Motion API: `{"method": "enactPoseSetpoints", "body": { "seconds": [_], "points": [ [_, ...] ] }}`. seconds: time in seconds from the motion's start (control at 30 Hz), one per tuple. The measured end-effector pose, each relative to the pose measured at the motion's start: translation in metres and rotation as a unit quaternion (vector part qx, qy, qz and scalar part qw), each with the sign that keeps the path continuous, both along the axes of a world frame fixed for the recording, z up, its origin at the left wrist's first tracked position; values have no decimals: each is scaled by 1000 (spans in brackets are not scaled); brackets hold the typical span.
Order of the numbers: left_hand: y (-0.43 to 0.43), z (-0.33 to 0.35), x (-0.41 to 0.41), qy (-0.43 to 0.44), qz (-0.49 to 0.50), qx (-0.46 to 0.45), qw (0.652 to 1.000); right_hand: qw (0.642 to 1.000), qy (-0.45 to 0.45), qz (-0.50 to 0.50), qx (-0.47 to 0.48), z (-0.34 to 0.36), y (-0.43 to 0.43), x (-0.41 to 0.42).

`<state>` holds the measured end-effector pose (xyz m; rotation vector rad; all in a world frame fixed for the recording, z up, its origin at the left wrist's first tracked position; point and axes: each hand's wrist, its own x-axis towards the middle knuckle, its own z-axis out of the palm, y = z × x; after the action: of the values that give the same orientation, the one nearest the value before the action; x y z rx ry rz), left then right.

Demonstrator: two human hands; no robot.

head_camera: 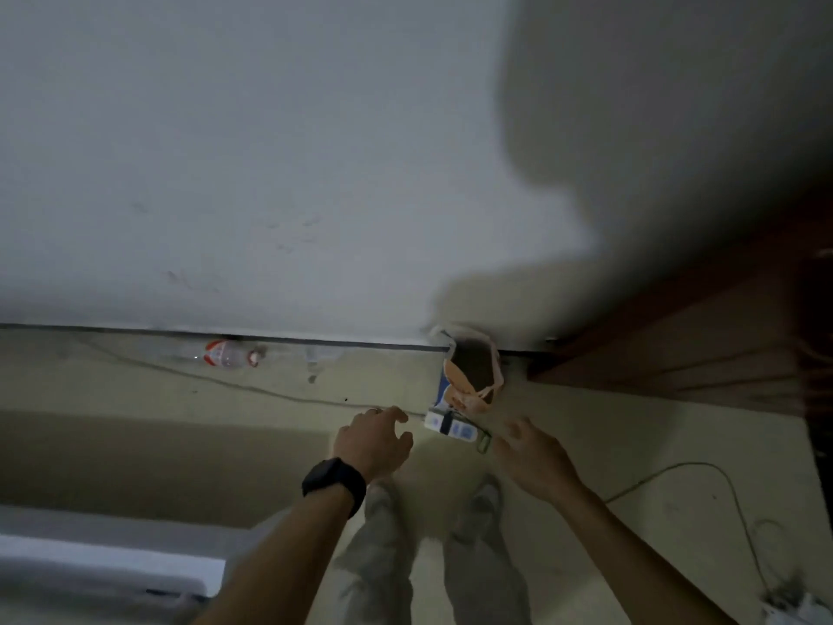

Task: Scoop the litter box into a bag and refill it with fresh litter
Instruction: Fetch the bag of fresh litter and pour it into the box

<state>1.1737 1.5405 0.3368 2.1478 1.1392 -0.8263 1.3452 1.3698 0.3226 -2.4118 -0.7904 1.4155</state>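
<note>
Bag (456, 390) stands open against the far wall, a white box (450, 428) just near of it. Left hand (374, 444) and right hand (532, 457) hover beside the box, fingers loosely spread.

2 hands show: 1 left hand (374, 439) and 1 right hand (534, 460). 1 black watch (334, 484) is on the left wrist. Below them are 2 shoes, the left shoe (381, 496) and the right shoe (484, 498). On the floor are 1 open bag (471, 369), 1 plastic bottle (232, 354) and 1 white box (450, 427), too blurred to tell its kind. There are 2 thin cables, the left cable (252, 389) and the right cable (694, 463). 1 piece of brown wooden furniture (676, 349) is at the right.
</note>
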Motion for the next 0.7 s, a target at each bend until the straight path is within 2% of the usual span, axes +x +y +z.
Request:
{"method": "enactPoseSetpoints", "body": {
  "seconds": [0.13, 0.27, 0.33, 0.4, 0.5, 0.57, 0.63, 0.7],
  "points": [
    [31, -71, 36, -18, 45, -55, 997, 994, 29, -106, -30, -56, 33, 17],
    [55, -153, 81, -39, 102, -81, 991, 969, 73, -234, -23, -118, 64, 33],
    [60, -188, 100, -49, 150, -108, 982, 958, 65, -277, -40, -155, 72, 38],
    [62, -220, 115, -59, 221, -140, 963, 953, 40, -296, -55, -189, 77, 42],
    [69, -262, 137, -87, 360, -176, 912, 940, 19, -336, -60, -228, 81, 44],
    [79, -284, 149, -113, 424, -188, 879, 919, 12, -392, -47, -248, 80, 42],
    [91, -298, 157, -144, 457, -200, 855, 894, 31, -445, -33, -260, 79, 39],
    [101, -304, 163, -167, 441, -213, 855, 860, 57, -507, 1, -264, 79, 38]
  ]
}}
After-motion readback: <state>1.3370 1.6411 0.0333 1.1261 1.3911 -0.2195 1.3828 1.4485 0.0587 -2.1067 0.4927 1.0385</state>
